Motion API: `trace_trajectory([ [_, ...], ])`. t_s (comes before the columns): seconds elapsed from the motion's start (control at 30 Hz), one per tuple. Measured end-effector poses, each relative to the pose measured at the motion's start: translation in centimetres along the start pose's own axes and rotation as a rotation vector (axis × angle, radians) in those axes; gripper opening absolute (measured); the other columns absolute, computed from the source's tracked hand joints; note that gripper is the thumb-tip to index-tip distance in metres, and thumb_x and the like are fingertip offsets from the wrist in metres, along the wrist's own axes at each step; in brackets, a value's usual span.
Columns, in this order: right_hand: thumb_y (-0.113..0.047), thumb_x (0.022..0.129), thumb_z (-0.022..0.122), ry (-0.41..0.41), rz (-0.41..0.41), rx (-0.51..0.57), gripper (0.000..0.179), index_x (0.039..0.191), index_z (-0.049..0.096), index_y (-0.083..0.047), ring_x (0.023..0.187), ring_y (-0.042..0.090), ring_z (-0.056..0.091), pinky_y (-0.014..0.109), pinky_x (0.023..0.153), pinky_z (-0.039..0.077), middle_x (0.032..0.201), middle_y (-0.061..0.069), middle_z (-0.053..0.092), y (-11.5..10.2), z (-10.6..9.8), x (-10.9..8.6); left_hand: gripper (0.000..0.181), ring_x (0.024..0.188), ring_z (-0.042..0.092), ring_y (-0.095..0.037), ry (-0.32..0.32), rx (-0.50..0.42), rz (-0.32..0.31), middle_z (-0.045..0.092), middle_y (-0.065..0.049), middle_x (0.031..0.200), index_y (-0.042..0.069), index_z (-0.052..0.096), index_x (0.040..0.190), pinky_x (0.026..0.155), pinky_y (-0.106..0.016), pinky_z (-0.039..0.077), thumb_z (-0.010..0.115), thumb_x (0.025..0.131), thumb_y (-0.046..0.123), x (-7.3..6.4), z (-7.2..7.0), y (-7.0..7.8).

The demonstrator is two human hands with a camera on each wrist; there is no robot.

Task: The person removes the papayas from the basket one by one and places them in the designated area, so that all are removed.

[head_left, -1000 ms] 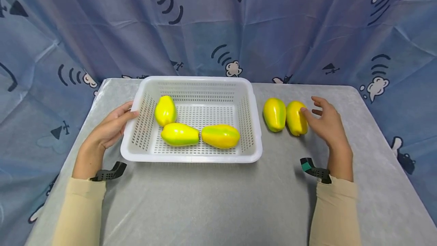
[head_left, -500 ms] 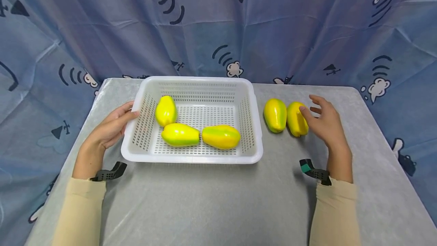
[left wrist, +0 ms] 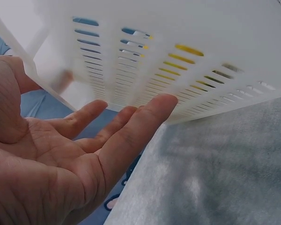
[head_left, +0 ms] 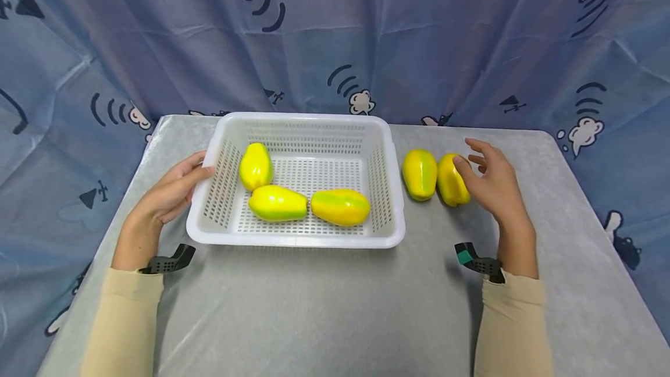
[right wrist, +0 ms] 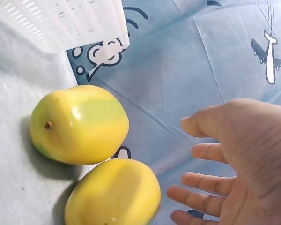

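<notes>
A white slotted plastic basket (head_left: 295,241) holds three yellow-green papayas: an upright one (head_left: 256,167) at the left, one lying on its side (head_left: 278,203) at the front, and another lying one (head_left: 340,207) to its right. My left hand (head_left: 170,194) grips the basket's left side, thumb over the rim and fingers along the outer wall in the left wrist view. Two more papayas lie on the table right of the basket, a nearer one (head_left: 419,174) and an outer one (head_left: 453,181). Beside the outer one is my right hand (head_left: 494,185), fingers spread; the right wrist view shows a gap between them.
A grey cloth-covered table (head_left: 324,307) extends in front of the basket and to the right. Behind it hangs a blue patterned curtain (head_left: 314,34), close to the table's back edge. Each wrist wears a black band-like mount (head_left: 170,260).
My right hand has shifted slightly left and away from me, beside the outer papaya. The head view has tilted a little. My left hand keeps its place on the basket.
</notes>
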State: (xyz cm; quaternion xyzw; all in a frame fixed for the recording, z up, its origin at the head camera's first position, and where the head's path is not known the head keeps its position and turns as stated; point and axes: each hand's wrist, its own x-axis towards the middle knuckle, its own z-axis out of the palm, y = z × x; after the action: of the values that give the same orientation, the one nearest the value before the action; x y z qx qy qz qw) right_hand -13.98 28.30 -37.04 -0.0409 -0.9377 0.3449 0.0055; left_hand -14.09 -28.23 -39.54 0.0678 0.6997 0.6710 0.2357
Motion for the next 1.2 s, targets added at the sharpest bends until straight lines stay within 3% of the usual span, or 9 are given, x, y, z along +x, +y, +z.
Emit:
trace_trajectory([
  [0.5,-0.042,0.102,0.055,0.002,-0.12,0.051,0.063,0.156,0.038,-0.014,0.138,0.049,0.046,0.066,0.11,0.04,0.16,0.021,0.035,-1.8,0.4,-0.4,0.065,0.113,0.068,-0.013,0.012,0.001,-0.015,0.048,-0.011,0.14,0.011,0.011,0.162,0.087,-0.035,0.06,0.044,0.109,0.028,0.0,0.0,-0.3],
  [0.8,-0.042,0.102,0.055,-0.011,-0.101,0.058,0.062,0.156,0.038,-0.016,0.14,0.047,0.045,0.065,0.11,0.04,0.161,0.018,0.035,-2.6,0.5,-0.7,0.065,0.113,0.069,-0.013,0.0,-0.006,-0.008,0.051,-0.006,0.137,0.011,0.012,0.162,0.086,-0.036,0.061,0.044,0.109,0.028,0.1,0.0,-0.1],
  [1.2,-0.04,0.101,0.057,-0.024,-0.139,0.069,0.06,0.154,0.041,-0.015,0.14,0.046,0.046,0.064,0.111,0.041,0.161,0.017,0.036,-3.3,1.1,-0.6,0.064,0.11,0.07,-0.012,0.021,-0.029,-0.007,0.054,-0.003,0.134,0.011,0.013,0.161,0.085,-0.034,0.061,0.045,0.109,0.026,0.1,0.0,-0.1],
])
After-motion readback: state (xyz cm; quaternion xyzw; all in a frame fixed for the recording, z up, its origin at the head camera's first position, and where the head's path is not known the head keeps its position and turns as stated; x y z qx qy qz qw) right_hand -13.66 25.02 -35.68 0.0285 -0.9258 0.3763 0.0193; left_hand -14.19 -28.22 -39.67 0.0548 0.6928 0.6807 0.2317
